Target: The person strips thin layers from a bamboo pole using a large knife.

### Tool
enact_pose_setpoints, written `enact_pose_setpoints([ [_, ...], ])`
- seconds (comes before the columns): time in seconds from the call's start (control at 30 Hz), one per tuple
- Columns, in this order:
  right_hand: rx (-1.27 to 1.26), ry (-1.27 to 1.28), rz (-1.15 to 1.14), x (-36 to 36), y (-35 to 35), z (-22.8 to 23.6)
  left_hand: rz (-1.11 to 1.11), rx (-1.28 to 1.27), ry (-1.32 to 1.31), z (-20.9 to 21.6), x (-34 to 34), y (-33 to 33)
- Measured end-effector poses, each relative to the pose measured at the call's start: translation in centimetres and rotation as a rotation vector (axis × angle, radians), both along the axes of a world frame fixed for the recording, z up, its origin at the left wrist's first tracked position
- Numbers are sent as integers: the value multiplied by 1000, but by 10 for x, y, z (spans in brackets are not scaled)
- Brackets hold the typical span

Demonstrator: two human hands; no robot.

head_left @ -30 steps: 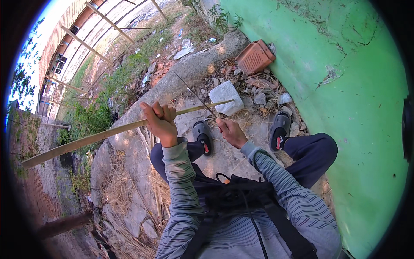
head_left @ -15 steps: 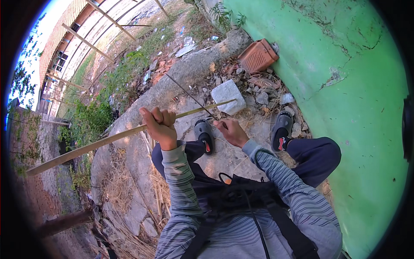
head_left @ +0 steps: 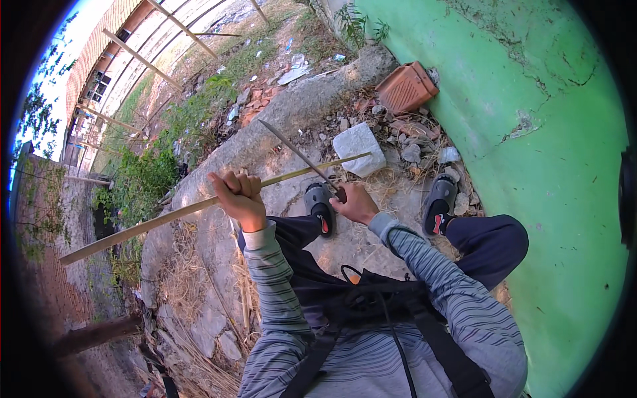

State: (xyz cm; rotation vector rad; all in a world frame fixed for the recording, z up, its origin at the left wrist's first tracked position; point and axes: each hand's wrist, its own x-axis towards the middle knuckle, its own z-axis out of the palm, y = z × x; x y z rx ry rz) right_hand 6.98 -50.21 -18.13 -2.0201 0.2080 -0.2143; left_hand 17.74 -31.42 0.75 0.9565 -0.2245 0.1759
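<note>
A long, flat bamboo strip (head_left: 142, 226) slants across in front of me, rising from the far left to a thin tip over a white block (head_left: 359, 150). My left hand (head_left: 240, 201) is closed around the strip past its middle, thumb pointing up. Closed on a dark handle is my right hand (head_left: 358, 204), which holds a long knife (head_left: 292, 147). The narrow blade points up and left, crossing the strip between my two hands. Whether the edge touches the strip I cannot tell. My fingers hide most of the handle.
A cracked green wall (head_left: 551, 199) stands close on my right. Ahead lie an orange clay block (head_left: 406, 87), rubble and a low concrete ridge (head_left: 298, 99). My shoes (head_left: 321, 207) rest on rough ground. Dry fibres (head_left: 182, 265) and a dark log (head_left: 99, 336) lie to the left.
The knife blade has rolled so that more of its flat side shows. The bamboo strip has shifted slightly to the right with my left hand. The whole view has swung a little.
</note>
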Motion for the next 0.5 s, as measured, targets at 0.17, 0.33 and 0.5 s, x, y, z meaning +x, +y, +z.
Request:
enact_pose_setpoints([
  [0.17, -37, -19, -1, 2, 3, -15, 8, -18, 21, -6, -7, 11],
  [0.33, -131, 167, -74, 1, -38, -69, 0, -72, 15, -11, -4, 11],
  [0.5, -83, 202, 41, 10, -6, -14, 29, -66, 8, -18, -7, 25],
])
